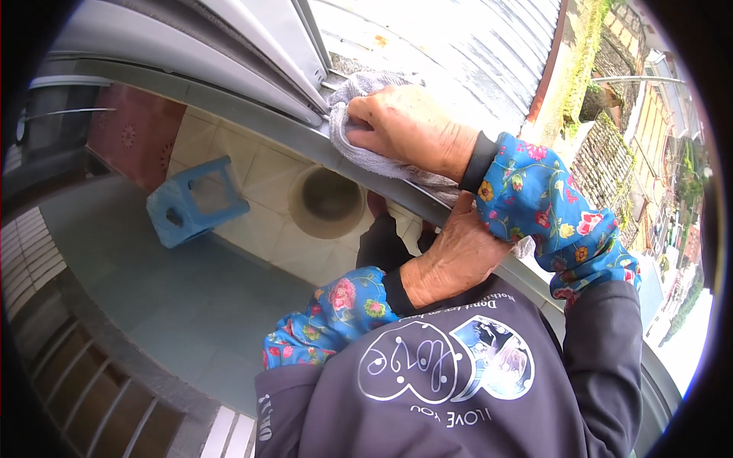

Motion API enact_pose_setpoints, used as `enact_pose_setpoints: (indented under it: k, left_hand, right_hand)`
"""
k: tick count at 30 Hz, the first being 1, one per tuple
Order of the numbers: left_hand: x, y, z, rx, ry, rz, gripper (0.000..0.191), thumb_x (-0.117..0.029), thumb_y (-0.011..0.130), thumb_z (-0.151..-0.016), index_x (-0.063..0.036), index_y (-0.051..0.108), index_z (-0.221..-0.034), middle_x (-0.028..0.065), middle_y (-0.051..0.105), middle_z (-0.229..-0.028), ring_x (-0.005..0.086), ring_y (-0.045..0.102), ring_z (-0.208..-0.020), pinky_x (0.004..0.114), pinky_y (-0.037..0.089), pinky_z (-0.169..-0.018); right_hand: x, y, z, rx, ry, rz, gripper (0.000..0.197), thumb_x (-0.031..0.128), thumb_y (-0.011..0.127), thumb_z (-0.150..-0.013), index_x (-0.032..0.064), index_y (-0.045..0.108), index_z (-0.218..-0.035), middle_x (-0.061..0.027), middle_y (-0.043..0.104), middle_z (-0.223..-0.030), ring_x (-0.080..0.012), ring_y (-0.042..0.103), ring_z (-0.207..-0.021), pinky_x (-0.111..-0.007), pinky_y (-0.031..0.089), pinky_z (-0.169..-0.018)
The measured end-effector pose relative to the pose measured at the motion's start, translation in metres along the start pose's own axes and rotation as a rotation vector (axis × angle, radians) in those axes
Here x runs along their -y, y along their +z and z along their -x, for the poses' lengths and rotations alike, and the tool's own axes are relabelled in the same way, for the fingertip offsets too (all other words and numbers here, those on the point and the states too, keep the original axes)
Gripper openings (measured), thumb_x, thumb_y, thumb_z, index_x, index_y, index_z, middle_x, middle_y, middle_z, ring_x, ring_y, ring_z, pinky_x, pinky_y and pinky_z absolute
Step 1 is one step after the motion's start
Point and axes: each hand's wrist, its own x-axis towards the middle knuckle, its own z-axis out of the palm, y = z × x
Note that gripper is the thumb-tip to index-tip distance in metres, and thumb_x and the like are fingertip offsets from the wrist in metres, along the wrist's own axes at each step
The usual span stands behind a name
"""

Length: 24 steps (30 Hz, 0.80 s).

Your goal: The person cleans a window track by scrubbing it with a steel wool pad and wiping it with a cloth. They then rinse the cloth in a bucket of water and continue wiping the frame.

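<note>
A grey towelling cloth (372, 157) lies bunched over the window track, beside the lower corner of the sliding window frame (286, 63). My right hand (406, 126) grips it with curled fingers, pressing it at that corner. Below my right forearm, my left hand (464, 252) rests at the sill, nearer my body. Its fingers are largely hidden under the right sleeve, so its hold cannot be made out. Part of the cloth runs along the sill between the two hands. Both forearms wear blue floral sleeve covers with black cuffs.
Inside, on the tiled floor, are a round bucket (326, 203), a blue plastic stool (197, 200) and a reddish patterned box-like object (134, 134). My feet are partly visible beside the bucket. Outside lie a corrugated metal roof (487, 51) and tiled roofs (604, 154) lower down.
</note>
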Motion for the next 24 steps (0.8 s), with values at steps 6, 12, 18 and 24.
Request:
enact_pose_setpoints:
  k: [6,12,18,24]
  left_hand:
    - [0.001,0.0,0.005,-0.095,0.038,-0.126,0.016,-0.009,0.06,-0.079,-0.0073,0.068,-0.093,0.0085,0.067,-0.093,0.0312,0.06,-0.1,0.052,0.034,-0.098]
    - [-0.01,0.009,0.006,0.018,-0.009,-0.199,0.019,-0.009,0.062,-0.071,-0.0064,0.068,-0.089,0.0097,0.063,-0.102,0.0286,0.06,-0.099,0.048,0.038,-0.088]
    - [-0.017,0.037,0.012,-0.054,0.11,-0.043,0.016,-0.007,0.065,-0.066,-0.0083,0.065,-0.082,0.0069,0.059,-0.094,0.0262,0.057,-0.095,0.041,0.041,-0.084]
    - [-0.033,0.058,0.012,0.226,0.19,0.167,0.011,-0.005,0.062,-0.066,-0.0067,0.059,-0.076,0.0111,0.056,-0.091,0.0322,0.054,-0.096,0.046,0.041,-0.089]
  right_hand:
    - [-0.003,0.003,-0.03,-0.032,-0.104,0.146,0.025,0.026,0.065,-0.08,0.0019,0.067,-0.077,-0.021,0.064,-0.074,-0.037,0.066,-0.073,-0.043,0.053,-0.07]
    - [0.002,0.006,-0.038,0.005,-0.116,0.266,0.026,0.028,0.063,-0.081,0.0021,0.07,-0.08,-0.018,0.068,-0.077,-0.0348,0.068,-0.075,-0.044,0.054,-0.07]
    - [-0.009,0.003,-0.008,0.063,-0.121,0.327,0.027,0.026,0.06,-0.081,0.0007,0.069,-0.077,-0.0194,0.067,-0.074,-0.0351,0.067,-0.072,-0.044,0.054,-0.068]
    - [-0.025,-0.008,0.072,0.124,-0.123,0.292,0.02,0.021,0.063,-0.08,0.0032,0.065,-0.072,-0.0181,0.062,-0.062,-0.0349,0.064,-0.061,-0.044,0.053,-0.061]
